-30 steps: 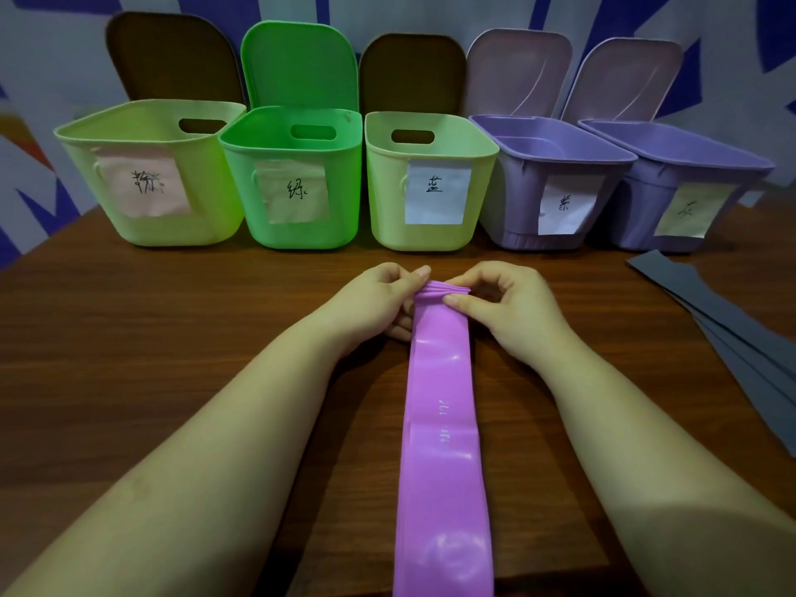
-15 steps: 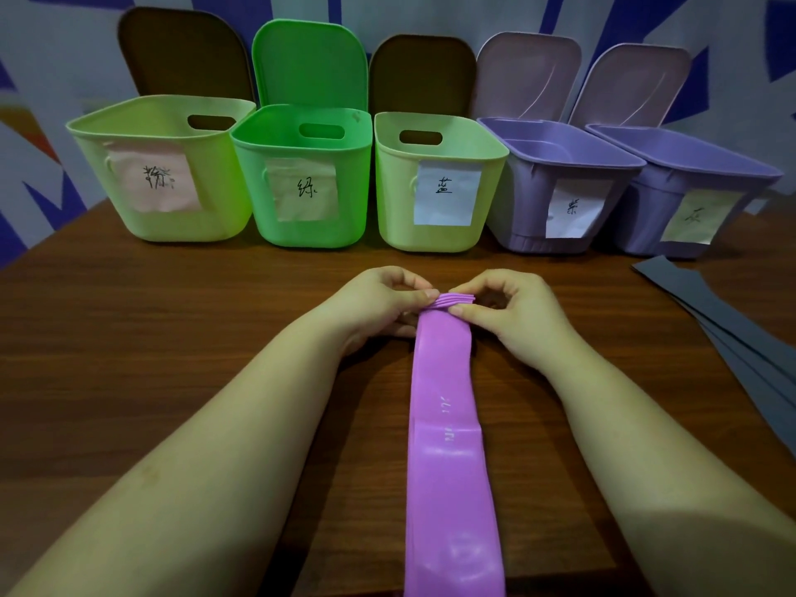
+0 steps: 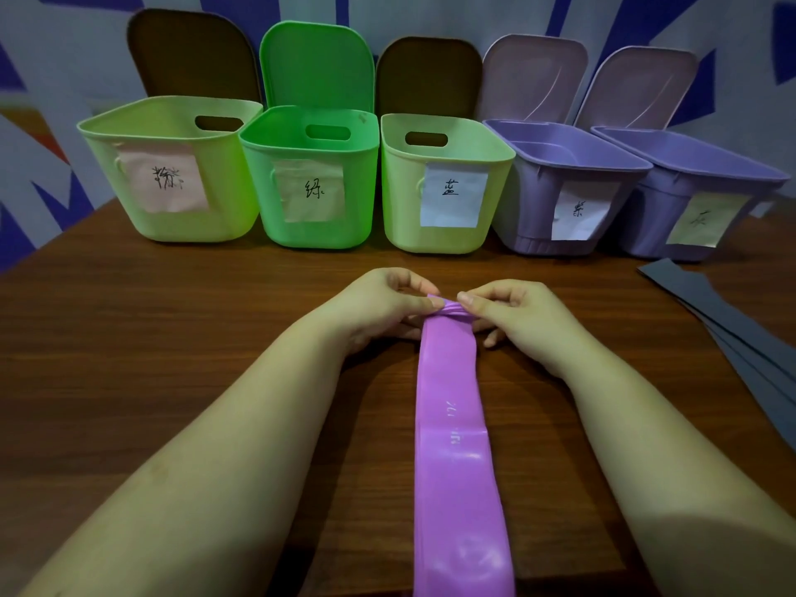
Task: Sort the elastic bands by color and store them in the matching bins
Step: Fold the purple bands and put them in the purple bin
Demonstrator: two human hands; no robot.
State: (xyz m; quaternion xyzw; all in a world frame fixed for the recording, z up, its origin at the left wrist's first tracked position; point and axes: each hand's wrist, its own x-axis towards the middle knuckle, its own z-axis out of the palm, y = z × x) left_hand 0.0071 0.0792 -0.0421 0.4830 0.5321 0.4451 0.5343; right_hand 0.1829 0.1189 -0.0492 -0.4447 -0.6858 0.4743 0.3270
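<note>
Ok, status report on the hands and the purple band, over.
Both hands, left hand and right hand, pinching far end of purple band. Band flat on table. Bins open, path clear.

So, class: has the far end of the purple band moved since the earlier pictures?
Yes. The purple band has its far end bunched narrower between the left hand and right hand, judged against the blue-labelled bin.
</note>
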